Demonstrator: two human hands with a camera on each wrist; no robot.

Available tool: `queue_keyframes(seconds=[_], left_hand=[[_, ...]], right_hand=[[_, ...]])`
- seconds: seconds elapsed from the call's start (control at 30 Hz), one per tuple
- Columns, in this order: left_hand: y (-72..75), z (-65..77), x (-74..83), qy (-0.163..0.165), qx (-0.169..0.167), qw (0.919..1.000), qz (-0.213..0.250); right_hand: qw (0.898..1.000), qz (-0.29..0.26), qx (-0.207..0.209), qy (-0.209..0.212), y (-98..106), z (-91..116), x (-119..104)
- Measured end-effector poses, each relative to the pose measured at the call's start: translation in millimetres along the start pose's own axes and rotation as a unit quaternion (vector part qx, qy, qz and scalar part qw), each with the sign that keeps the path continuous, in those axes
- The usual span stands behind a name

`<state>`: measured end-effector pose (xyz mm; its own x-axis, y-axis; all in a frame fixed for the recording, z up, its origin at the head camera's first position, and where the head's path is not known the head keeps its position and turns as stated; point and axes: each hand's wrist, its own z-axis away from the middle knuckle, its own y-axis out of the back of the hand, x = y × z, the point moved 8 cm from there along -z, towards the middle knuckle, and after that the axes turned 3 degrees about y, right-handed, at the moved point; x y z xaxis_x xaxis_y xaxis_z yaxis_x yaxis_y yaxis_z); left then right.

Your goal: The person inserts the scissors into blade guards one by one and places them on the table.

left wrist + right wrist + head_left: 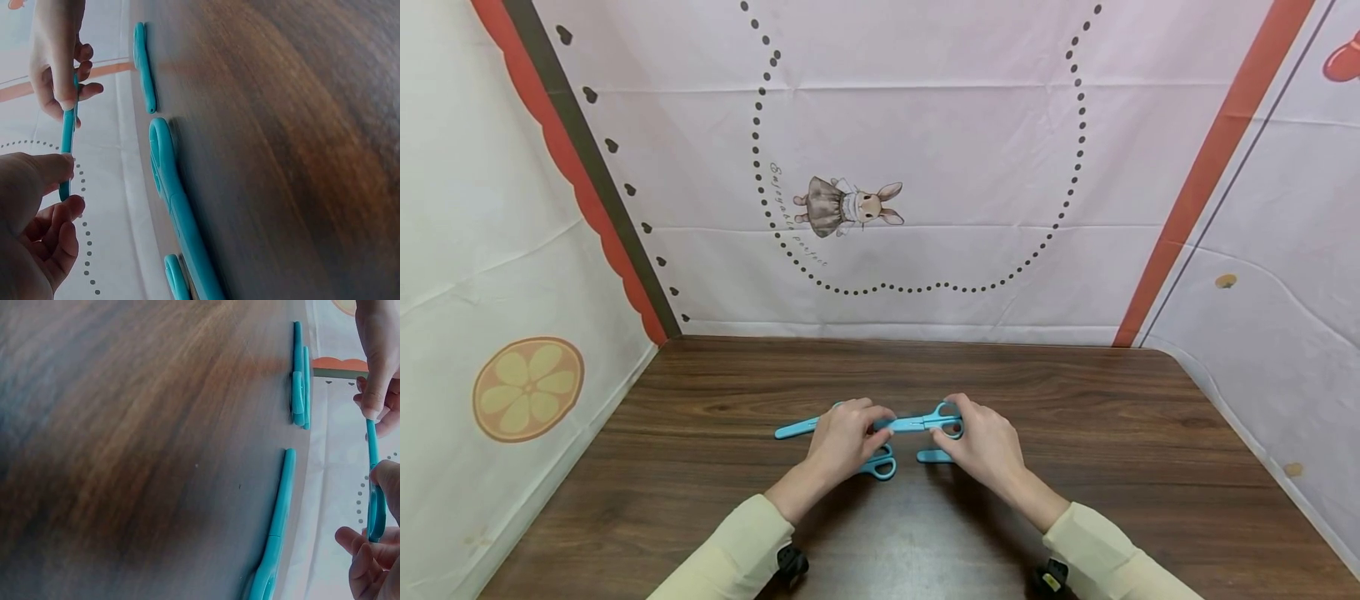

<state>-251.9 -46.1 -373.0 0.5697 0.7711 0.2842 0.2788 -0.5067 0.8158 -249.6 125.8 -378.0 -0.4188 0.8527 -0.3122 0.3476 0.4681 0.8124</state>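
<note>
A pair of light-blue scissors (913, 424) is held level above the table between both hands. My left hand (842, 435) pinches its blade end between thumb and fingers. At the other end, my right hand (991, 447) grips the handle loops. In the left wrist view the held scissors (67, 134) appear edge-on, raised off the wood. Below the left hand lie the handles of another pair of blue scissors (880, 463), its blades hidden by that hand. A third pair (796, 428) points left behind the left hand. Under the right hand, the tip of one more pair (934, 456) shows.
The dark wood-grain table (1075, 400) carries the scissors. Behind it hangs a pale cloth (985, 167) printed with a rabbit and dotted lines, and similar cloth borders the left and right sides. Both forearms wear light sleeves (730, 542) with small black devices at the wrists.
</note>
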Motion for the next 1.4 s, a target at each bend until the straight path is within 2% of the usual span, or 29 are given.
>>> queue_keyframes(seconds=[0.5,0.87,1.2,1.4], left_hand=[[-7.1,1.2,0.1,-0.008,-0.032,0.9992,-0.020],[5.1,-1.9,2.6,-0.025,0.004,0.9984,-0.050],[-1.5,-2.8,2.1,-0.014,-0.023,0.9984,-0.049],[-2.3,-4.3,2.0,-0.013,-0.024,0.9984,-0.049]], right_hand=[[1.000,0.012,-0.006,0.004,1.2,-1.6,0.8],[0.999,0.014,-0.029,-0.004,-3.7,2.6,0.9],[0.999,0.019,-0.030,0.003,-2.2,2.4,1.7],[1.000,0.019,-0.020,0.011,0.2,0.4,2.6]])
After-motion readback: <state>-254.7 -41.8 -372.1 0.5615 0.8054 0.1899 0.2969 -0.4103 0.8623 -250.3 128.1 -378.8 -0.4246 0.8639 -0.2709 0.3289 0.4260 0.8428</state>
